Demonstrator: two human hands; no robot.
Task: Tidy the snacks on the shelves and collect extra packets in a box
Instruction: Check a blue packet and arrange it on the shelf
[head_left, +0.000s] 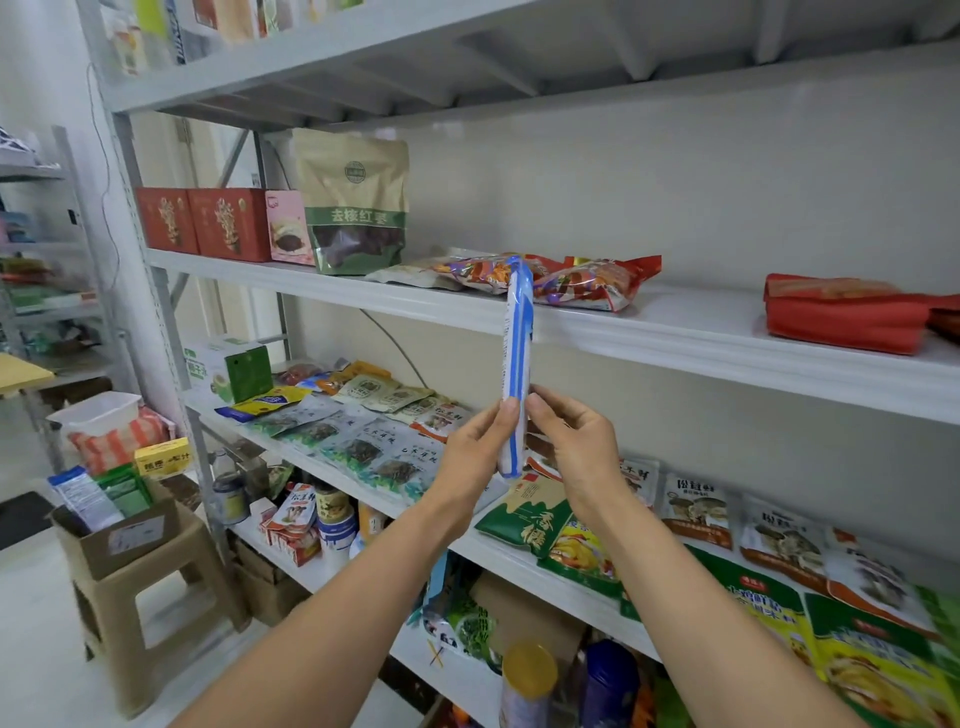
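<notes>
A flat white and blue snack packet (517, 343) stands upright, edge-on to me, in front of the upper white shelf (675, 332). My left hand (475, 447) pinches its lower end from the left. From the right, my right hand (576, 441) holds the same end. The packet's top reaches the shelf edge beside shiny red snack bags (592, 283) lying flat there. A cardboard box (124, 530) with several packets standing in it sits on a tan plastic stool (150, 603) at the lower left.
Red boxes (208, 223), a pink box and a tall brown date pouch (353, 208) stand at the upper shelf's left; a red pack (847, 312) lies at its right. Many flat packets cover the middle shelf (363, 431). Jars and boxes fill the lower shelves.
</notes>
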